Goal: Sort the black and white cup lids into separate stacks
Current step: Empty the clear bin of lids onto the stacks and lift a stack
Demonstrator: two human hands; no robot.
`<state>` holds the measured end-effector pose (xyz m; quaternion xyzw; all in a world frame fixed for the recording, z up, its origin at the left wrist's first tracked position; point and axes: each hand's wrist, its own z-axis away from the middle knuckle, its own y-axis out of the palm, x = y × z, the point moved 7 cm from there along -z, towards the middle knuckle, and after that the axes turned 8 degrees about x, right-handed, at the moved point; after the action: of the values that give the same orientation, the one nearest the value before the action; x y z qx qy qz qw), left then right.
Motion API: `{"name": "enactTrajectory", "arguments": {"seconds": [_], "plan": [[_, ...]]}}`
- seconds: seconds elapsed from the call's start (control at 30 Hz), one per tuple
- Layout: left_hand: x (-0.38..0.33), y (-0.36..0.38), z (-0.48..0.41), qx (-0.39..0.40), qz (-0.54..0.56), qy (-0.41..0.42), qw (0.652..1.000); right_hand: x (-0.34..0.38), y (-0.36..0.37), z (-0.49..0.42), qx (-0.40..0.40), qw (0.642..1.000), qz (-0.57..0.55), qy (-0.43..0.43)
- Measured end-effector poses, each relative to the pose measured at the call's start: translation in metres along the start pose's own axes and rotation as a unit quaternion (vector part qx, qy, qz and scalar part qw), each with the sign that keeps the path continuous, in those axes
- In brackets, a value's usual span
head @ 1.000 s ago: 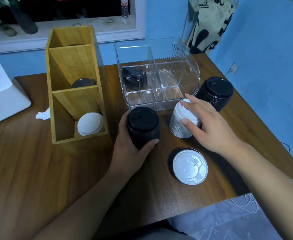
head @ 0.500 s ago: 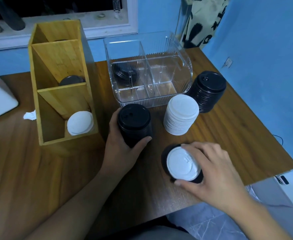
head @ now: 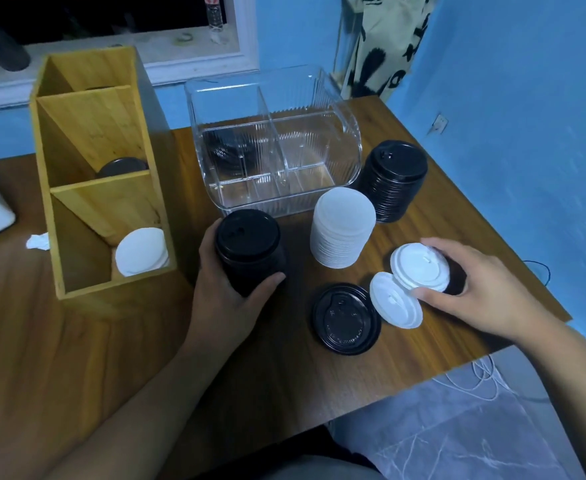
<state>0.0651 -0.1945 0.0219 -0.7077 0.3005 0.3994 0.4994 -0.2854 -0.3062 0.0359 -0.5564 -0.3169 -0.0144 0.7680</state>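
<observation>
My left hand [head: 229, 292] grips a stack of black lids [head: 248, 249] standing on the table. My right hand [head: 471, 289] holds a white lid [head: 419, 266] lifted at the right, with something black under it against my palm. A second white lid [head: 393, 301] tilts below it, touching my thumb. One black lid [head: 345, 320] lies flat on the table by itself. A tall white stack [head: 343, 226] stands in the middle, and another black stack [head: 393, 180] stands behind it to the right.
A clear divided bin [head: 274, 147] sits at the back with black lids in its left part. A wooden organiser [head: 94, 168] at the left holds white lids [head: 142, 251] and a black lid [head: 122, 167]. The table edge [head: 423, 375] runs close on the right.
My right hand lifted the white lids off the small pile and moved right, leaving a single black lid bare on the table. My left hand stayed on its black stack.
</observation>
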Motion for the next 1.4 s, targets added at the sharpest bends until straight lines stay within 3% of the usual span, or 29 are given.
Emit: {"name": "enactTrajectory", "arguments": {"seconds": [0.2, 0.27, 0.37, 0.47, 0.63, 0.73, 0.87, 1.07, 1.2, 1.3, 1.4], "plan": [[-0.003, 0.001, 0.001, 0.000, -0.008, -0.006, 1.000, -0.003, -0.005, -0.018, 0.067, 0.996, 0.021, -0.051], [-0.004, 0.000, 0.001, 0.000, -0.009, -0.004, 1.000, -0.002, -0.009, -0.015, 0.014, 0.999, -0.006, -0.034], [-0.006, 0.000, 0.001, 0.002, -0.012, 0.001, 1.000, -0.001, -0.011, -0.010, -0.088, 0.994, 0.027, 0.063], [-0.007, 0.000, 0.001, 0.002, -0.016, 0.003, 1.000, 0.004, 0.003, -0.014, -0.079, 0.989, 0.068, 0.102], [-0.008, 0.001, 0.001, 0.004, -0.016, 0.001, 1.000, 0.005, 0.007, -0.020, -0.035, 0.996, -0.071, 0.046], [-0.007, 0.001, 0.001, 0.002, -0.017, -0.007, 1.000, 0.006, 0.003, -0.019, -0.064, 0.989, -0.122, 0.048], [-0.007, 0.001, 0.001, 0.001, -0.013, -0.006, 1.000, 0.011, 0.004, -0.023, -0.107, 0.989, -0.022, 0.098], [-0.006, 0.001, 0.000, 0.007, -0.015, -0.003, 1.000, 0.012, 0.007, -0.040, -0.055, 0.991, 0.019, 0.123], [-0.004, 0.001, 0.001, 0.007, -0.015, -0.011, 1.000, 0.028, -0.012, -0.034, -0.091, 0.993, -0.038, 0.067], [-0.002, 0.001, 0.001, 0.009, -0.014, -0.013, 1.000, 0.060, -0.037, -0.023, -0.146, 0.983, -0.111, -0.030], [-0.001, 0.001, 0.000, 0.010, -0.014, -0.014, 1.000, 0.102, -0.050, -0.030, -0.138, 0.975, -0.110, -0.137]]}}
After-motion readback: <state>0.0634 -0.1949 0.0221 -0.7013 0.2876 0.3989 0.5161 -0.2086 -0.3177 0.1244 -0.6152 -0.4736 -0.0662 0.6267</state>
